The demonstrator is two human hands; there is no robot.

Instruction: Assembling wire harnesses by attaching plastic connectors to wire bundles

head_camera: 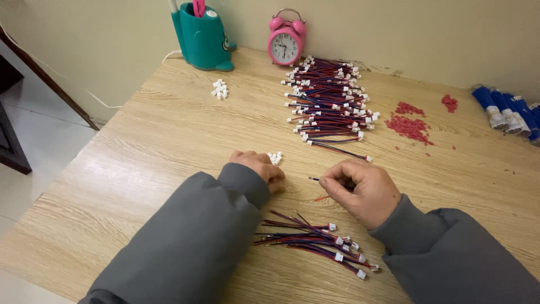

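- The right hand (360, 191), at centre right of the frame, has its fingers pinched together on a thin red-and-blue wire lead (314, 179); a short dark tip sticks out to the left of the fingertips, and a bit of red wire shows under the hand.
- The left hand (260, 168), at the centre of the frame, rests on the pale wood-grain table (140, 169) with its fingers curled together just beside a small cluster of white plastic connector housings (275, 158); I cannot tell whether a housing is gripped inside the curl.
- Below the hands, near the lower middle, lies a loose bundle of red-and-blue wire leads with white plugs (315, 242), fanned out on the table.
- In the upper middle sits a larger, tidier stack of the same wire leads (329, 101), and to its left a second small heap of white housings (219, 89).
- The held lead looks very light, thin and limp, so it would droop if taken far from its end; a pinch close to the tip seems the firmest hold.
- The white housings look small, hard and smooth, apt to slip or scatter, and are best taken by their flat sides.
- Further back: a teal plastic pen holder (202, 39), a pink twin-bell alarm clock (286, 39), red scraps (409, 125) and blue cylinders (509, 112) at the right edge.
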